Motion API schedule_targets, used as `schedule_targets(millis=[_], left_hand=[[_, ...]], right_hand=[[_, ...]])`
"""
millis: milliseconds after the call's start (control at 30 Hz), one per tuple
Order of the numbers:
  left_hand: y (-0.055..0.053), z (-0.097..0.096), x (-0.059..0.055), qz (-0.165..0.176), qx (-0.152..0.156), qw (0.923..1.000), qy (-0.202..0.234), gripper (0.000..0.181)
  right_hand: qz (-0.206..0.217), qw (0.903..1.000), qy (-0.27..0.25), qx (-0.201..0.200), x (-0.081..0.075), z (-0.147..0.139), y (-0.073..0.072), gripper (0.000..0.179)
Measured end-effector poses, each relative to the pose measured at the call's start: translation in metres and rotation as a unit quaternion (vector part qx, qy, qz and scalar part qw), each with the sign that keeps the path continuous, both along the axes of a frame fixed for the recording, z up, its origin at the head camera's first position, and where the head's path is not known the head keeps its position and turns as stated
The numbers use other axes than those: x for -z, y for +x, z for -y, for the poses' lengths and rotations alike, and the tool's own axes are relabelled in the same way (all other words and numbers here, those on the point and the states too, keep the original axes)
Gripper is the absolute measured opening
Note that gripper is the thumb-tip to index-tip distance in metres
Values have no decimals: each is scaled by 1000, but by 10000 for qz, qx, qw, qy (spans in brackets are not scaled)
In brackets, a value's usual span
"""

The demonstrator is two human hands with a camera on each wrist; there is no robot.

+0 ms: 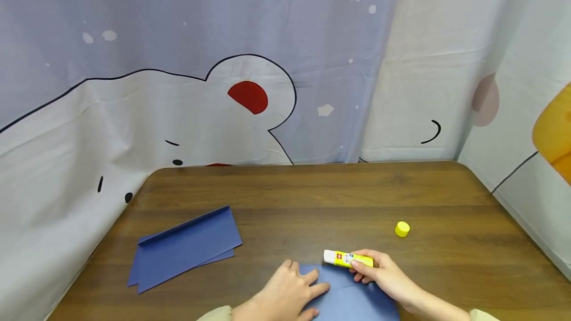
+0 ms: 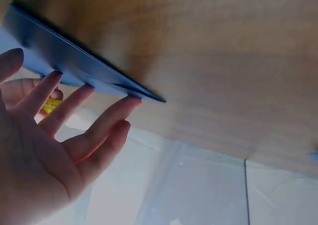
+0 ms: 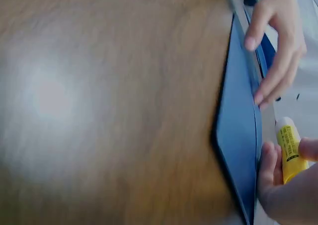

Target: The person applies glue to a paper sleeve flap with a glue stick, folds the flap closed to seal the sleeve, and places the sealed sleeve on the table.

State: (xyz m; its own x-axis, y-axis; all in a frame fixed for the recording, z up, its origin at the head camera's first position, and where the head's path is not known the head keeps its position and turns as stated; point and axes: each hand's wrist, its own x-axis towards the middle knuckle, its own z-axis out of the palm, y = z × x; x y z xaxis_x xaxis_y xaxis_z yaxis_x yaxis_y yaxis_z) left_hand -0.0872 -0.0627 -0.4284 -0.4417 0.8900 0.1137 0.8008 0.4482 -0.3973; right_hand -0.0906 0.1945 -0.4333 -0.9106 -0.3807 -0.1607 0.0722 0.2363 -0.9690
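Observation:
A sheet of blue paper (image 1: 352, 301) lies at the table's front edge, partly cut off by the bottom of the head view. My left hand (image 1: 287, 294) presses on its left part with the fingers spread and fairly straight. In my right hand (image 1: 385, 274) is a yellow glue stick (image 1: 345, 258), pinched between thumb and fingers above the paper's far edge. The stick's white end points left and carries no cap. In the right wrist view the glue stick (image 3: 290, 148) shows beside the paper (image 3: 236, 120). The left wrist view shows the left fingertips (image 2: 131, 102) against the paper.
Two folded blue paper pieces (image 1: 189, 249), like envelopes, lie overlapped at the left of the wooden table (image 1: 285, 212). A yellow cap (image 1: 402, 229) stands on the right side, beyond the right hand. A patterned curtain (image 1: 330, 63) hangs behind the table.

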Motion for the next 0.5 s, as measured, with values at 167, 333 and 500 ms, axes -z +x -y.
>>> schedule_targets(millis=[167, 333, 500], left_hand=[[1, -8, 1, -147, 165, 9998, -25, 46], [1, -12, 6, 45, 555, 9981, 246, 39], [-3, -5, 7, 757, 534, 9955, 201, 48]], right_hand=[[325, 9985, -433, -86, 6, 13, 4, 48], [-141, 9992, -319, -174, 14, 13, 9, 44], [-162, 9984, -478, -270, 15, 5, 8, 44]])
